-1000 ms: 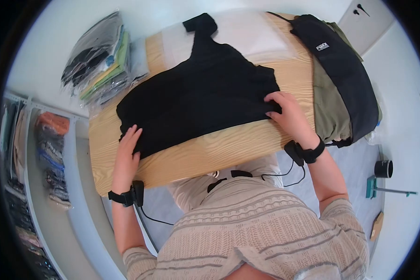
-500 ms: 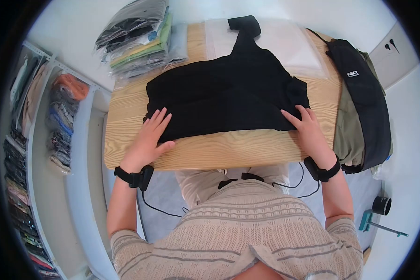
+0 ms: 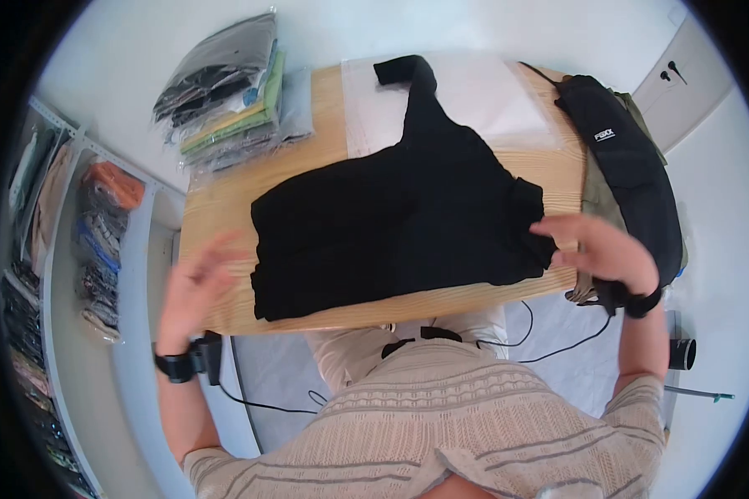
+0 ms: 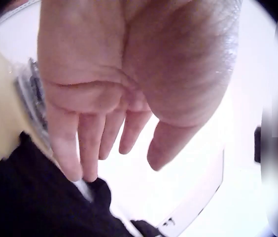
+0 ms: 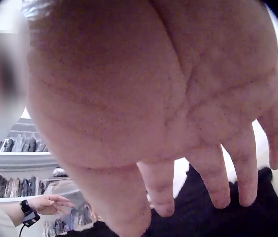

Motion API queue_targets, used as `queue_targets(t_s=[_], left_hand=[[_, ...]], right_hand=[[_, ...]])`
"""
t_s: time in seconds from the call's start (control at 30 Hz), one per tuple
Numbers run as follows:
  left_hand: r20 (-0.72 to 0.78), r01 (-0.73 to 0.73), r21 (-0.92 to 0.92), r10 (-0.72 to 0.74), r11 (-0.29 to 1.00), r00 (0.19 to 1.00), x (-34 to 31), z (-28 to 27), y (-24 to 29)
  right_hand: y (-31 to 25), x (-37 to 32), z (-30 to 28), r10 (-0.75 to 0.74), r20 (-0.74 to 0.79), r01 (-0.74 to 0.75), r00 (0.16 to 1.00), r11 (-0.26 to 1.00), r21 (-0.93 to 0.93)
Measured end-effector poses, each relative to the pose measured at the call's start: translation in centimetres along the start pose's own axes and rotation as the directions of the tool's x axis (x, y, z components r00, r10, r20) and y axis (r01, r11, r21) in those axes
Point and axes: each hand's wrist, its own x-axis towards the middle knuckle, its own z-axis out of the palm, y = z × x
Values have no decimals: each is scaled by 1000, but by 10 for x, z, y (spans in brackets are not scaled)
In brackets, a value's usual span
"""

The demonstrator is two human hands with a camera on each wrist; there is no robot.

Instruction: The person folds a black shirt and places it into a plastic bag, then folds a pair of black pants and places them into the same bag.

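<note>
A black long-sleeved top lies spread sideways on the wooden table, one sleeve stretching toward the back with its end bent left. At its right end the fabric bunches near what looks like the neck. My left hand, blurred, hovers past the top's left end with fingers apart. In the left wrist view that hand's palm shows, holding nothing, and the black fabric appears below it. My right hand is at the right end, fingertips right by the fabric's edge. Its fingers are extended in the right wrist view.
Clear plastic bags lie flat at the back of the table. A stack of bagged clothes stands at the back left. Black and olive garments hang over the right edge. Shelves with packed clothes stand on the left.
Both hands rested on the top's lower corners before; they have come off it and moved outward. The top now lies nearer the table's front edge. The head view has shifted.
</note>
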Motion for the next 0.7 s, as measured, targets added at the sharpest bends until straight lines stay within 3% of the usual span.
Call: queue_targets(t_s=[0.07,0.13,0.2,0.27,0.33,0.4,0.47,0.53,0.6,0.63,0.67,0.7], left_hand=[[-295,-39,-66,18,997,955,9,-24,36],[-284,-20,-92,-7,996,959,31,-41,51],[-280,-1,-116,-32,993,960,54,-51,56],[-177,90,58,-79,994,981,87,-48,31],[-93,87,186,-71,979,993,117,-35,-5],[-33,68,323,-61,944,998,142,-15,-39],[37,25,242,-35,970,999,158,1,-80],[45,-35,408,18,912,999,162,13,-79],[34,-25,446,12,894,999,157,20,-60],[29,-69,494,63,867,998,158,22,-64],[25,-106,535,109,838,994,158,25,-70],[16,-88,534,93,841,995,159,27,-71]], right_hand=[[-21,20,-42,177,-60,-180,982,982,-48],[-25,59,-73,368,-37,-368,929,930,5],[-4,109,-91,404,-52,-406,913,913,-27],[7,157,-92,466,-105,-470,879,882,-22],[36,206,-84,534,-52,-528,844,844,94],[67,258,-70,543,-87,-542,835,839,43],[105,312,-48,261,-293,-350,920,884,-309],[91,333,-27,382,-488,-445,785,895,-15],[91,353,-16,492,-462,-485,738,863,143],[92,359,-4,482,-523,-490,703,861,136],[98,362,-4,481,-517,-492,708,861,127],[99,359,-6,445,-435,-480,783,877,32]])
